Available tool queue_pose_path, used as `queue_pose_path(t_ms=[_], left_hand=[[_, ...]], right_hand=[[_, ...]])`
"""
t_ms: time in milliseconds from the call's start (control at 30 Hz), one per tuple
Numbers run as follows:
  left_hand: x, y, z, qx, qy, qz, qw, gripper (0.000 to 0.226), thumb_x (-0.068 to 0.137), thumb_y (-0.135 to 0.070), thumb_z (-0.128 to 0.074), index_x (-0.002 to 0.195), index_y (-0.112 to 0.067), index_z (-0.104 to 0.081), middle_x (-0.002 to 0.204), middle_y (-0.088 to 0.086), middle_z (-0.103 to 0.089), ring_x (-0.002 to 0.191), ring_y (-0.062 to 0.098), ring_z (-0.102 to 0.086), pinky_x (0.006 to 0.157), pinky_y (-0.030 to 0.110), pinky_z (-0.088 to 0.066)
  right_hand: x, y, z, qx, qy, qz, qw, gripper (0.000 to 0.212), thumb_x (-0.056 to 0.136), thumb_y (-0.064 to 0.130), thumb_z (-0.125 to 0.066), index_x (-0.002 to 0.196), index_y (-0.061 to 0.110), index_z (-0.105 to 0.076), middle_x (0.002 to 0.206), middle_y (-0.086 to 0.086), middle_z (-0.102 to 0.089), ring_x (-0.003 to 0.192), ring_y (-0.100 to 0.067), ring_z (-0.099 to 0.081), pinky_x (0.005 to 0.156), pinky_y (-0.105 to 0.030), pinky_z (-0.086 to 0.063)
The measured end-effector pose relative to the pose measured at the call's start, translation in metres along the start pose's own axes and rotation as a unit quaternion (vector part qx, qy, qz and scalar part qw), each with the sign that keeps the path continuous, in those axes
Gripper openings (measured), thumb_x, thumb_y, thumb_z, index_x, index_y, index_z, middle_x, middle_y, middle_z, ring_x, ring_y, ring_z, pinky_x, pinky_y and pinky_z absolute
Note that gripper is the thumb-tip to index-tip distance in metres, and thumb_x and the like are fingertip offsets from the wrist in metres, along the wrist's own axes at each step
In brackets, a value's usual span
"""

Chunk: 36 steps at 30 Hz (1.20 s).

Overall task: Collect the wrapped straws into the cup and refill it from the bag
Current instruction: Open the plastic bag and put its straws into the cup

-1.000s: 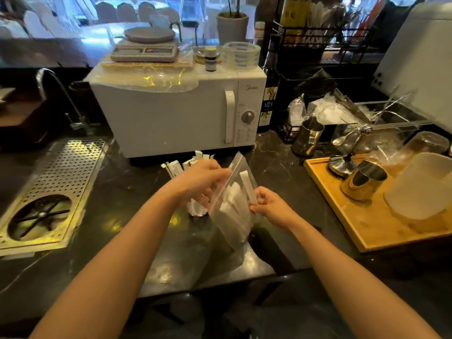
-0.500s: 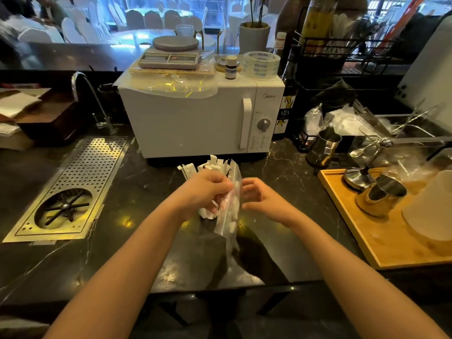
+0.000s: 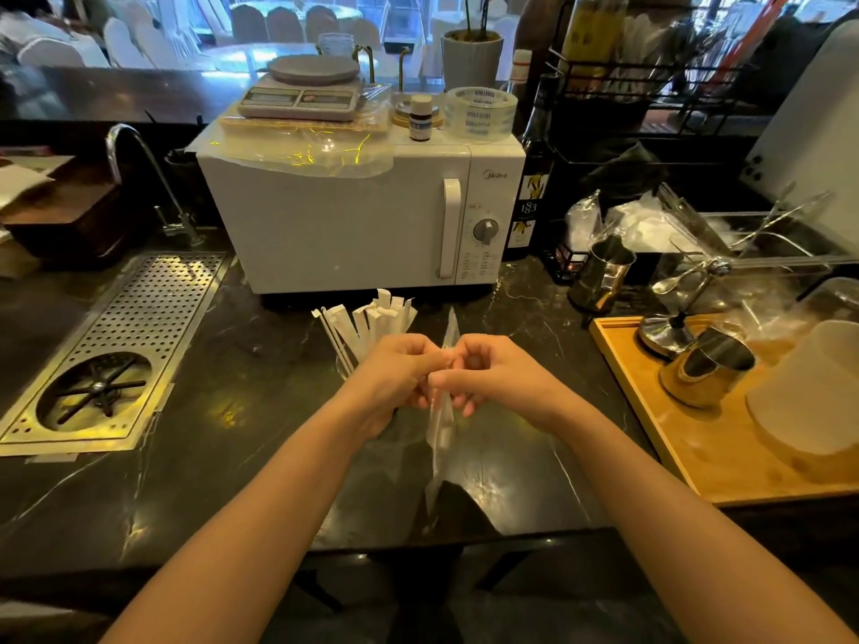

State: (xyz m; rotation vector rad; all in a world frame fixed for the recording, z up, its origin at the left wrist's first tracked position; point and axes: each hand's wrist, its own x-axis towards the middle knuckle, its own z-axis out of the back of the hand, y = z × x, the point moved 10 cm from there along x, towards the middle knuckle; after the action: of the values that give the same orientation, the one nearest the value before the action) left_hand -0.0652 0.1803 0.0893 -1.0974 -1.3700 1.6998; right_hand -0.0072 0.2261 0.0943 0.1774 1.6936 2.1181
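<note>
A clear plastic bag [image 3: 440, 425] with white wrapped straws inside hangs edge-on over the dark counter. My left hand [image 3: 395, 378] and my right hand [image 3: 488, 374] both pinch its top edge, knuckles almost touching. Just behind my left hand stands the cup [image 3: 342, 367], mostly hidden, with several paper-wrapped straws [image 3: 372, 318] fanning up out of it.
A white microwave [image 3: 362, 220] stands right behind the cup, with a scale and tape roll on top. A perforated metal drain tray [image 3: 116, 350] lies left. A wooden tray [image 3: 706, 439] with metal pitchers and a white tub sits right. The counter's front edge is near.
The bag has turned from broadside to edge-on and closed flat. My right hand moved from its side up to the top edge beside my left hand.
</note>
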Motion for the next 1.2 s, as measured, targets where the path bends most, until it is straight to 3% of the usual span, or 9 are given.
queue_pose_path(t_ms=[133, 400, 567, 667, 833, 933, 1200], left_hand=[[-0.001, 0.003, -0.010, -0.018, 0.018, 0.001, 1.000, 0.024, 0.088, -0.022, -0.053, 0.065, -0.014, -0.056, 0.055, -0.001, -0.059, 0.049, 0.007, -0.056, 0.046, 0.015, -0.045], [-0.002, 0.009, -0.013, -0.050, 0.039, 0.000, 0.998, 0.021, 0.086, -0.021, -0.055, 0.067, -0.012, -0.059, 0.051, -0.004, -0.063, 0.047, 0.006, -0.059, 0.048, 0.015, -0.049], [-0.002, 0.012, -0.015, -0.059, 0.054, -0.001, 0.997, 0.021, 0.087, -0.021, -0.053, 0.068, -0.014, -0.059, 0.050, -0.004, -0.061, 0.045, 0.005, -0.058, 0.048, 0.014, -0.050], [-0.002, 0.013, -0.014, -0.062, 0.054, 0.000, 0.997, 0.022, 0.088, -0.021, -0.051, 0.068, -0.016, -0.057, 0.052, -0.004, -0.059, 0.045, 0.005, -0.057, 0.049, 0.015, -0.049], [-0.005, 0.013, -0.019, -0.052, 0.085, 0.002, 0.995, 0.020, 0.092, -0.021, -0.046, 0.076, -0.015, -0.057, 0.063, 0.001, -0.062, 0.053, 0.008, -0.060, 0.051, 0.017, -0.049], [-0.007, 0.012, -0.019, -0.044, 0.090, 0.006, 0.995, 0.019, 0.092, -0.019, -0.045, 0.078, -0.013, -0.056, 0.062, -0.002, -0.064, 0.054, 0.007, -0.061, 0.053, 0.017, -0.050], [-0.006, 0.016, -0.016, -0.061, 0.089, 0.028, 0.994, 0.018, 0.087, -0.023, -0.055, 0.073, -0.012, -0.056, 0.061, 0.004, -0.064, 0.048, 0.008, -0.061, 0.049, 0.017, -0.052]], right_hand=[[-0.001, -0.004, -0.001, 0.016, 0.003, -0.009, 1.000, 0.017, 0.077, 0.017, -0.070, 0.072, 0.014, -0.053, 0.070, -0.008, -0.062, 0.057, -0.010, -0.059, 0.051, -0.014, -0.050], [-0.005, -0.007, 0.000, 0.015, 0.025, -0.030, 0.999, 0.008, 0.081, 0.005, -0.064, 0.075, 0.009, -0.060, 0.070, -0.008, -0.064, 0.053, -0.006, -0.062, 0.051, -0.013, -0.052], [-0.005, -0.011, 0.001, 0.019, 0.027, -0.048, 0.998, 0.010, 0.085, 0.002, -0.056, 0.078, 0.004, -0.061, 0.076, -0.016, -0.063, 0.065, -0.021, -0.062, 0.057, -0.019, -0.054], [-0.005, -0.011, 0.001, 0.029, 0.029, -0.056, 0.998, 0.012, 0.087, 0.002, -0.052, 0.077, 0.003, -0.060, 0.071, -0.012, -0.062, 0.063, -0.019, -0.063, 0.057, -0.020, -0.055], [-0.006, -0.007, 0.001, -0.008, 0.011, -0.049, 0.999, 0.016, 0.082, 0.014, -0.064, 0.069, 0.009, -0.056, 0.063, -0.005, -0.062, 0.053, -0.008, -0.062, 0.050, -0.015, -0.053], [-0.005, -0.006, 0.001, -0.035, 0.003, -0.041, 0.999, 0.021, 0.077, 0.012, -0.070, 0.064, 0.011, -0.053, 0.060, -0.004, -0.059, 0.050, -0.005, -0.059, 0.047, -0.012, -0.050], [-0.008, -0.010, -0.003, 0.028, 0.051, -0.059, 0.997, 0.012, 0.085, 0.001, -0.057, 0.077, 0.007, -0.063, 0.075, -0.010, -0.064, 0.062, -0.013, -0.064, 0.059, -0.018, -0.056]])
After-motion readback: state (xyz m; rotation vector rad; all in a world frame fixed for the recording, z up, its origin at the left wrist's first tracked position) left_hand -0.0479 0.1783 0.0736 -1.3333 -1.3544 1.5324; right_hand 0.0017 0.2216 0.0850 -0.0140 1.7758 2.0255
